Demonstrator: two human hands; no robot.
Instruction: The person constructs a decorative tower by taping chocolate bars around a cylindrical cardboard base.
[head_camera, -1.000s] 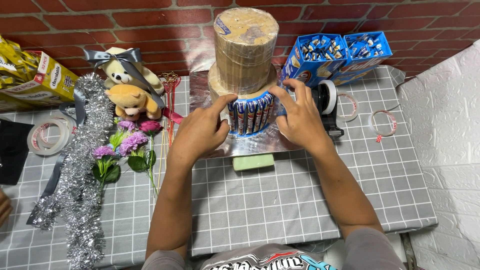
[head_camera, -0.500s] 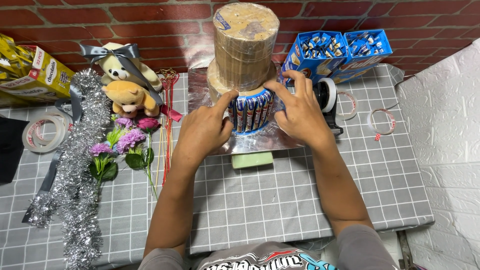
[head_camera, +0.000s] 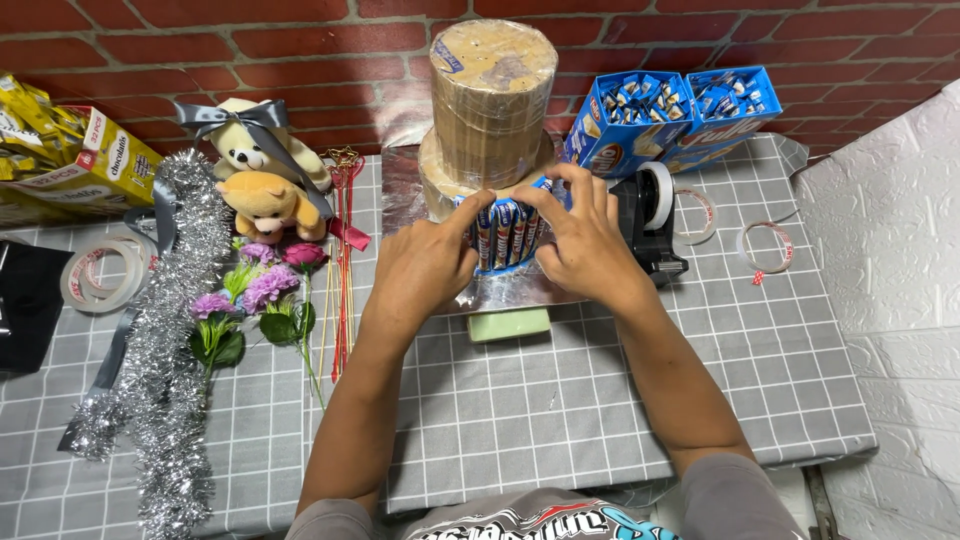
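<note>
1. While both hands press on the candy bars (head_camera: 508, 230), the setup reads close to half a second ago: same grip, same stack.
2. Left hand (head_camera: 425, 268): fingers curled, thumb and forefinger tips on the left end of the bar row. Touching, not lifting.
3. Right hand (head_camera: 585, 245): fingers spread over the right end of the row, thumb low, fingertips on the bar tops. Pressing against the row, not clenched.
4. Bars stand upright side by side against the lower tier of the tower (head_camera: 490, 110), at its 6 o'clock face. Tower sits on a foil board (head_camera: 400, 190); green block (head_camera: 508, 324) pokes out under the board's near edge.
5. Change vs earlier: right hand sits slightly lower and further round the row; left thumb has moved up to the bar tops. Camera view shifted a little; tower and props have not moved.
6. Surroundings, from the tower:
   - 3 o'clock: tape dispenser (head_camera: 650, 215), just beside the right hand.
   - 2 o'clock: blue boxes (head_camera: 670, 115) of sweets.
   - 9 o'clock: plush bears (head_camera: 262, 175), red sticks (head_camera: 342, 270).
   - 8 o'clock: flowers (head_camera: 255, 295), tinsel (head_camera: 165, 350).
   - Far 9 o'clock: tape roll (head_camera: 100, 275), yellow box (head_camera: 95, 165).
7. All on a grey grid cloth (head_camera: 560, 410).
</note>
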